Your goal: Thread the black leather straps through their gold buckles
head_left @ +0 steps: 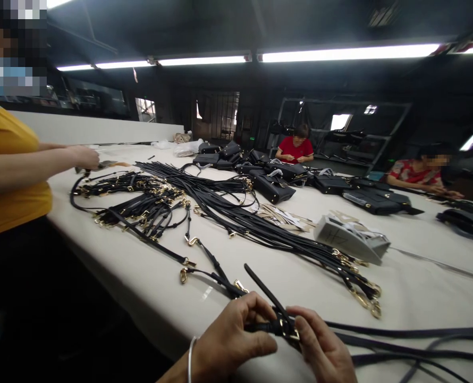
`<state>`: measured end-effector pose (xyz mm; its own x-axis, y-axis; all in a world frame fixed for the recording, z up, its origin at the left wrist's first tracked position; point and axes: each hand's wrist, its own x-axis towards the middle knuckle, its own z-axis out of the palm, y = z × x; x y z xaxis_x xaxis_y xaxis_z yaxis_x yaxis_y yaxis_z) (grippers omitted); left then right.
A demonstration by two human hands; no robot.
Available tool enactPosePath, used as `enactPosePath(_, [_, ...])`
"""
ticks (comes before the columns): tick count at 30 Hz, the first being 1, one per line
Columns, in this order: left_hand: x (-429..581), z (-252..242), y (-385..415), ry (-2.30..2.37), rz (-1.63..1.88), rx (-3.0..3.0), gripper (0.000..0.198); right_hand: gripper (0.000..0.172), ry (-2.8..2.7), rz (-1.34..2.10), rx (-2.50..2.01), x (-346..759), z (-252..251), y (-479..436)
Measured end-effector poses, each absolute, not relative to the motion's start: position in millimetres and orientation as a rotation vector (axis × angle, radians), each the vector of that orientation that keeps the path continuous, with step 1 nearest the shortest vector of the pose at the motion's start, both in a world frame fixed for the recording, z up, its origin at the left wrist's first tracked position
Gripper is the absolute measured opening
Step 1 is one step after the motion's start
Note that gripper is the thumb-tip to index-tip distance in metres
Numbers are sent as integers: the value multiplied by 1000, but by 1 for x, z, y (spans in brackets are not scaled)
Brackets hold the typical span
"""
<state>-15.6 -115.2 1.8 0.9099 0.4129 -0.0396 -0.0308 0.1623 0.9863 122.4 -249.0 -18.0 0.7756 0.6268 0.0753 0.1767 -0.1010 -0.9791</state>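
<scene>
The room is dim overall, lit mainly by fluorescent tubes (350, 53) across the ceiling (220, 24), their glare spreading into a milky haze. Far windows (340, 122) burn out to flat white, while the far rack (398, 127) sinks into murk. Light falls softly on the pale tabletop (420, 287), with faint shadows beneath black straps (260, 224) and glints on gold-tone clasps (376, 309). At near left, the space under the table (101, 319) is almost black. Wide-angle distortion stretches the left-hand person (9, 159); coarse pixel blocks cover faces, and far detail looks soft.
</scene>
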Motion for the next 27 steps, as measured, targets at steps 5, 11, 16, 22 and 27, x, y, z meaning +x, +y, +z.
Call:
enactPosePath(5, [-15, 12, -123, 349, 395, 1629, 21, 55, -889, 601, -1520, 116, 25, -239])
enactPosePath(11, [-17, 14, -126, 281, 549, 1644, 19, 54, -1193, 767, -1427, 103, 66, -236])
enactPosePath(16, [-21, -1, -121, 314, 639, 1647, 12, 41, -1094, 704, -1416, 116, 54, -248])
enactPosePath(22, [-24, -8, -123, 315, 673, 1573, 18, 47, -970, 773, -1616, 133, 36, -262])
enactPosePath(27, [-23, -6, -126, 238, 656, 1591, 21, 46, -1051, 898, -1602, 135, 37, -261])
